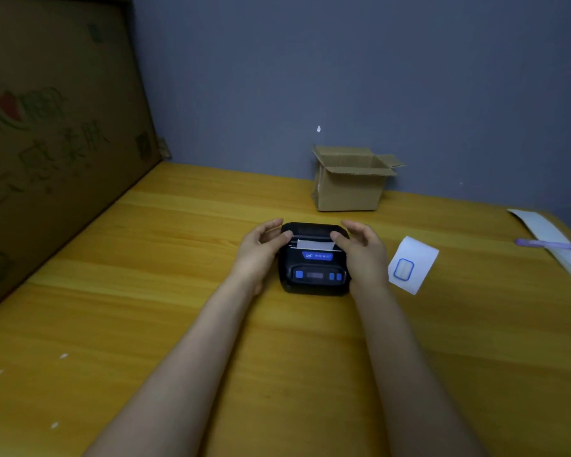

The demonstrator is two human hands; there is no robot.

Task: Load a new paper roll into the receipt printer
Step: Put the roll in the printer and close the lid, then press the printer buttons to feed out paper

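- left hand (pixel 259 250) cupped loosely on the receipt printer (pixel 314 260) at its 9 o'clock side; thumb on the lid edge, fingers half-curled, nothing pinched
- right hand (pixel 363 253) mirrors it at 3 o'clock; thumb tip on the lid by the paper slot, fingers spread loosely, grasping nothing
- printer sits mid-table (pixel 145 258); white paper strip (pixel 315 244) sticks out of the slot between the thumbs; roll itself hidden inside
- loose label (pixel 414 263) with blue outline at 3 o'clock, just beside the right hand
- open cardboard box (pixel 350 186) at 12 o'clock, contents hidden
- pen (pixel 548 244) on a paper sheet (pixel 541 225) far at 3 o'clock, cut off by the frame edge
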